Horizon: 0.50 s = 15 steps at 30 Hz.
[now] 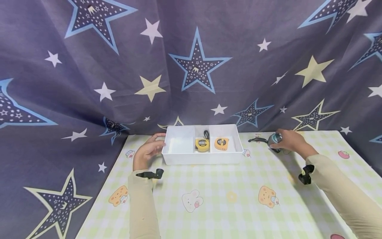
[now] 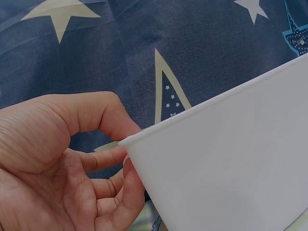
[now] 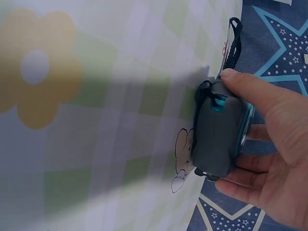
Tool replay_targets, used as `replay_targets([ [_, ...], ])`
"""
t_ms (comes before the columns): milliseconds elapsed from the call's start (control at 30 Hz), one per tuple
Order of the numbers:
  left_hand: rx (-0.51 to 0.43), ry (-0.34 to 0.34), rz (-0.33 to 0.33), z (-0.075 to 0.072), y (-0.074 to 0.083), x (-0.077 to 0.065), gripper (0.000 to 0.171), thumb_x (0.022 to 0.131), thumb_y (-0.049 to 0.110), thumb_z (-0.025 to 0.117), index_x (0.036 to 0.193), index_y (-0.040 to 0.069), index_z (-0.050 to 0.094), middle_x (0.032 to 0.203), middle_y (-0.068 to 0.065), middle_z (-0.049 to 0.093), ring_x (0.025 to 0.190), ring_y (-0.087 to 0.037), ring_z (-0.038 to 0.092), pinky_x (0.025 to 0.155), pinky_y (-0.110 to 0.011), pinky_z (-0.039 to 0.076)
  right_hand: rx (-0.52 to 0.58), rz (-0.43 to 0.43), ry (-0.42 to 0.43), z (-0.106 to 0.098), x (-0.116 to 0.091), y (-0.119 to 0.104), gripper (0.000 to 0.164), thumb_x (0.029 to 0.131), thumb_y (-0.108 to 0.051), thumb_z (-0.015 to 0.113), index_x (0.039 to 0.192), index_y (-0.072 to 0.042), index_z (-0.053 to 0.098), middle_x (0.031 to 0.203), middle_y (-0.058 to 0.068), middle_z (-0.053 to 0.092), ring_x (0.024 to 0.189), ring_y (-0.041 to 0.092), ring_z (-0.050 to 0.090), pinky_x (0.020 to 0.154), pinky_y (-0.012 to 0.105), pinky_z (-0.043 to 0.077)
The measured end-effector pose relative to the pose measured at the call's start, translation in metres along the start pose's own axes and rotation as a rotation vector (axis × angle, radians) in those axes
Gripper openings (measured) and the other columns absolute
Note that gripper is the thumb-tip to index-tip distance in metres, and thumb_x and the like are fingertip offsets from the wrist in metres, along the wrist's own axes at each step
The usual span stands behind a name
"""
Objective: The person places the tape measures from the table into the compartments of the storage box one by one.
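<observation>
A white divided box stands near the table's back edge. Its middle compartment holds a yellow tape measure with a black cord loop, and its right compartment an orange tape measure. My left hand holds the box at its left end; in the left wrist view its thumb and bent fingers meet the corner of the rim. To the right of the box, my right hand grips a grey and teal tape measure, thumb on one end and fingers beneath the other. Its black strap trails left.
A green-and-white checked cloth with cartoon prints covers the table. Directly behind the box hangs a dark blue curtain patterned with stars. Both forearms carry black wrist cameras. The box's left compartment shows a bare white floor.
</observation>
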State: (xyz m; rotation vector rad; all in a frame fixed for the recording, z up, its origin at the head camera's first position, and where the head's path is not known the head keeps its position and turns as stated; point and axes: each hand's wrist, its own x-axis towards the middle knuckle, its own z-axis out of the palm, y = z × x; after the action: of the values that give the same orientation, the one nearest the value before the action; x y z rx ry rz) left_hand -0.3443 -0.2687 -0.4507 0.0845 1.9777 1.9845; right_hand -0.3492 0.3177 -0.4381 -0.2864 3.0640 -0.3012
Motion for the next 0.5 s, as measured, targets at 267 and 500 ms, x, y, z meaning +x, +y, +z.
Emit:
replay_targets([
  [267, 0.012, 0.013, -0.009, -0.001, -0.002, 0.001, 0.063, 0.092, -0.001, 0.054, 0.151, 0.004, 0.032, 0.068, 0.011, 0.054, 0.068, -0.006, 0.050, 0.078, -0.023, 0.050, -0.003, 0.004, 0.008, 0.002, 0.001, 0.000, 0.085, 0.083, -0.048, 0.079, 0.135, 0.014, 0.053, 0.120, 0.034, 0.065, 0.098, 0.048, 0.065, 0.076, 0.056, 0.055],
  [500, 0.016, 0.033, -0.018, -0.005, -0.008, 0.006, 0.062, 0.093, 0.000, 0.054, 0.151, 0.007, 0.035, 0.063, 0.013, 0.047, 0.064, -0.005, 0.043, 0.070, -0.021, 0.043, -0.003, 0.008, 0.011, 0.005, 0.001, 0.000, 0.086, 0.083, -0.047, 0.080, 0.136, 0.015, 0.052, 0.126, 0.036, 0.061, 0.105, 0.052, 0.063, 0.080, 0.060, 0.055],
])
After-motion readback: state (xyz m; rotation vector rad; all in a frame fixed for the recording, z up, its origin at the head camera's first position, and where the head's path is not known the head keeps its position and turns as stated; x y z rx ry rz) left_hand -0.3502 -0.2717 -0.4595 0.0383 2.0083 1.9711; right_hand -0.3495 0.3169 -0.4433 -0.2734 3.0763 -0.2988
